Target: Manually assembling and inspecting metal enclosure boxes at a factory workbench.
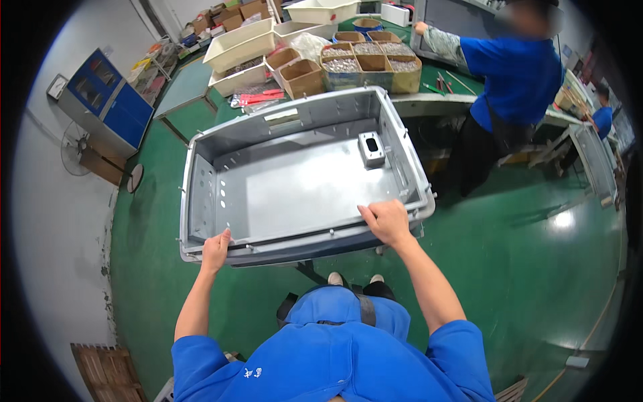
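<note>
A large grey metal housing (301, 228), shaped like a deep open box, is in front of me with its hollow side up. Small pegs stick out along its rim, and round holes run down its left inner wall. A small grey block with a dark opening (372, 149) sits inside, at the right. My left hand (215, 252) grips the near rim toward the left corner, thumb over the edge. Closer to the right corner, my right hand (387, 222) holds the same rim, its thumb pointing inward. The fingers below the rim are hidden.
Beyond the housing, a bench carries cardboard bins of small parts (372, 63), cream plastic tubs (241, 45) and red-handled tools (261, 98). A person in blue (516, 80) handles another grey panel at the right. A fan (80, 144) and blue cabinet (107, 94) stand left.
</note>
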A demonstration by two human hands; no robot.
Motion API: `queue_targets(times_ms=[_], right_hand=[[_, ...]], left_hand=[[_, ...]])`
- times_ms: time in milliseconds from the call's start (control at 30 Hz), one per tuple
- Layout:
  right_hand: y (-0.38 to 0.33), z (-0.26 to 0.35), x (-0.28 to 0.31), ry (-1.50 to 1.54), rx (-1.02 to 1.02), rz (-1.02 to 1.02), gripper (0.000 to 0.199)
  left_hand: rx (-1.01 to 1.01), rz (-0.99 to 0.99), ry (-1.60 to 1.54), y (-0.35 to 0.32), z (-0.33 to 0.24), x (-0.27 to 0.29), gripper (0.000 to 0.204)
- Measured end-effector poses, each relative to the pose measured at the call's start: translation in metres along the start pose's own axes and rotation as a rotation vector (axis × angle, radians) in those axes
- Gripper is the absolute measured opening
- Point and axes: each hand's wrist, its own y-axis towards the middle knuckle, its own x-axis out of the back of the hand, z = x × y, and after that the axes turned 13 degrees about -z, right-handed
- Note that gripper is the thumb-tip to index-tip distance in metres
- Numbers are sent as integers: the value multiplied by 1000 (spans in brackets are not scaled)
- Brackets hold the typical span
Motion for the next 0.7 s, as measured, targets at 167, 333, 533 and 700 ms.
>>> queue_targets(times_ms=[167, 333, 533, 700], right_hand=[[8, 3, 3, 21, -34, 60, 38], [30, 4, 14, 62, -35, 117, 30], [71, -3, 36, 144, 23, 222, 21], [117, 4, 64, 168, 69, 289, 15]], left_hand=[[81, 43, 7, 0, -2, 3, 57], [51, 59, -24, 8, -21, 13, 56], [-7, 47, -48, 24, -55, 37, 53], [-67, 30, -29, 49, -85, 65, 49]])
